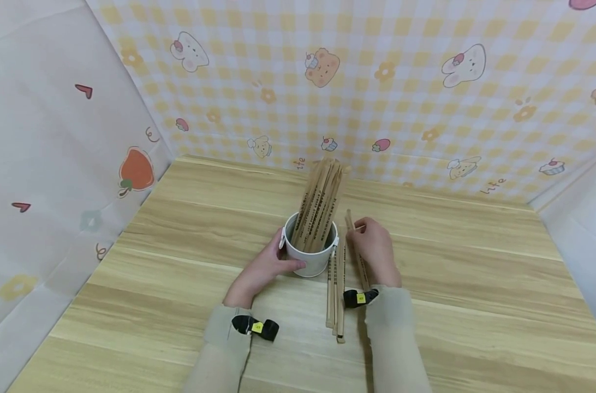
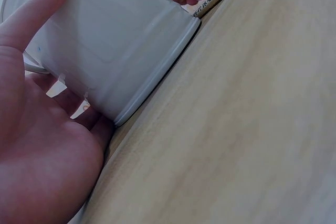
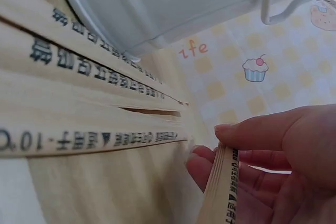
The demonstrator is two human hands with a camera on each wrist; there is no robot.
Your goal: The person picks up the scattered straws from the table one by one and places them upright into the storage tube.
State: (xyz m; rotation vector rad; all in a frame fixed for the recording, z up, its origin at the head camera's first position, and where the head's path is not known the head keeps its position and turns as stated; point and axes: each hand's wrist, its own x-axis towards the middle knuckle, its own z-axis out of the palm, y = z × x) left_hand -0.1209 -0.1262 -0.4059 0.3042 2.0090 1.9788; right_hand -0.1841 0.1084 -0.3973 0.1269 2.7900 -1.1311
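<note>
A small white metal bucket (image 1: 310, 266) stands on the table, packed with paper-wrapped drinking straws (image 1: 320, 210) that lean toward the back. My left hand (image 1: 270, 262) holds the bucket from its left side, thumb across the front and fingers curving behind, as the left wrist view shows. To the right, my right hand (image 1: 376, 248) pinches one wrapped straw (image 3: 223, 187) between thumb and fingers near its far end. Several more wrapped straws (image 1: 335, 295) lie on the table between that hand and the bucket, running toward me, with dark print on their wrappers.
The wood-grain table (image 1: 475, 305) meets a yellow checked cloth backdrop (image 1: 357, 109) close behind the straw tops. A white sheet (image 1: 57, 142) with fruit and heart prints hangs on the left. Small handle lugs (image 1: 334, 250) stick out at the bucket's sides.
</note>
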